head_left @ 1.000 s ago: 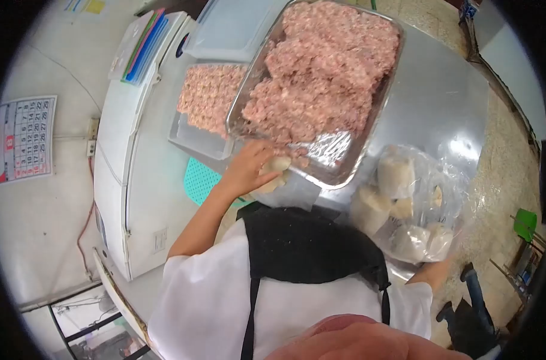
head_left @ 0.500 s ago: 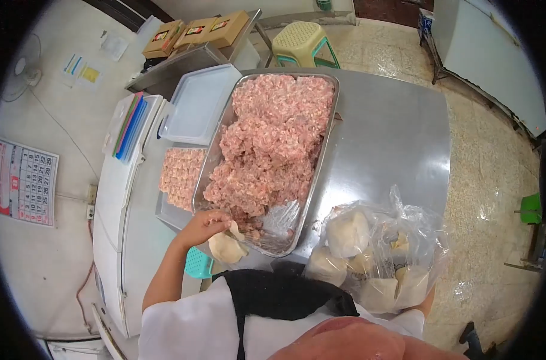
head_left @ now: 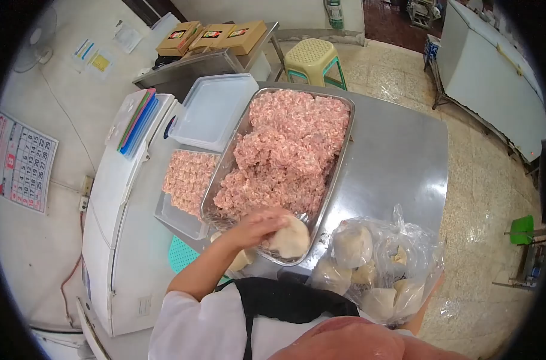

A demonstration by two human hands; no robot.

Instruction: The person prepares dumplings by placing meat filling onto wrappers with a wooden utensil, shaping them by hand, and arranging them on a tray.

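Our left hand [head_left: 258, 228] has its fingers pinching the dough round [head_left: 292, 240] by one side, over the near end of the tray [head_left: 285, 261]; a light grip should prevent tearing. Right hand's hidden behind the bag [head_left: 381, 255]; we can't tell its fingers.

A white shirt [head_left: 270, 337] has short sleeves [head_left: 186, 318]. A black apron [head_left: 279, 297] covers the shirt front. A narrow black strap [head_left: 249, 337] extends from the apron across the shirt. The left hand [head_left: 262, 227] is bare.
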